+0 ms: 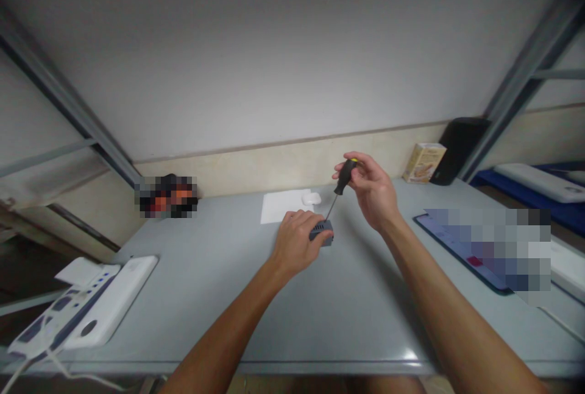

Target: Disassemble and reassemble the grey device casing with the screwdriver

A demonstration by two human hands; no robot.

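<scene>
A small grey box [326, 226] sits on the surface [201, 254], pinched by the fingers of the left hand [297, 237]. At one o'clock, the right hand [375, 192] has its fingers pinching a screwdriver [345, 179], tip at the box's far edge. White paper [278, 206] lies at ten o'clock; a carton [424, 164] stands at two.

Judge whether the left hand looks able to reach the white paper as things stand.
Probably yes: the white paper lies just beyond the left hand, nothing visible between them, though that hand is holding the grey slotted block.
</scene>
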